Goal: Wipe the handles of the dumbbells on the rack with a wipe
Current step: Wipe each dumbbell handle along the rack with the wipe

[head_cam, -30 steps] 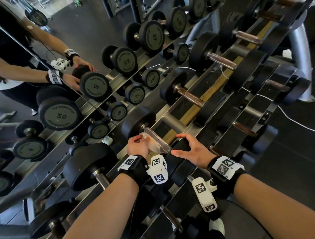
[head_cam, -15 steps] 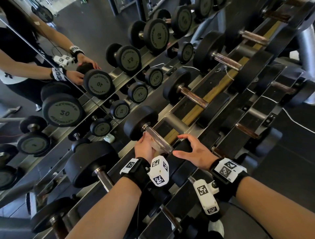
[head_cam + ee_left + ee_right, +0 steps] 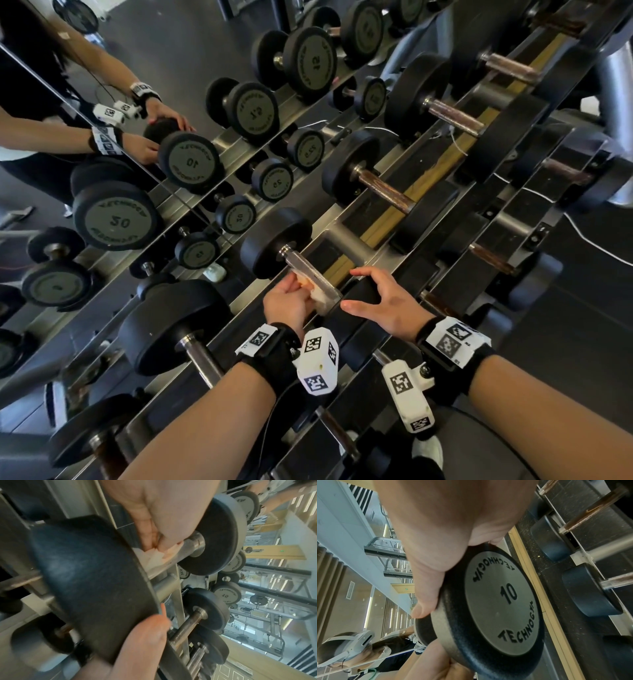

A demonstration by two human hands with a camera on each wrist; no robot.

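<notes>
A black 10 kg dumbbell [image 3: 274, 243] lies on the top tier of the rack [image 3: 346, 240]. My left hand [image 3: 301, 291] grips a crumpled white wipe [image 3: 318, 294] wrapped around its steel handle [image 3: 301, 267], close to the near head. My right hand [image 3: 363, 289] holds that near head [image 3: 501, 601], thumb on one side of the rim and fingers on the other. In the left wrist view, the wipe [image 3: 154, 558] bunches between my fingers [image 3: 163, 520] and the handle [image 3: 192, 546].
More dumbbells with rusty handles [image 3: 387, 188] sit further along the top tier, and a bigger one [image 3: 178, 325] lies to the left. A mirror [image 3: 102, 102] behind the rack reflects the weights and my arms. A white cable [image 3: 589, 240] runs across the lower tier.
My left hand has kept working the wipe on the handle; the wipe was covered by the hand half a second ago and shows again now. My right hand stays on the near head.
</notes>
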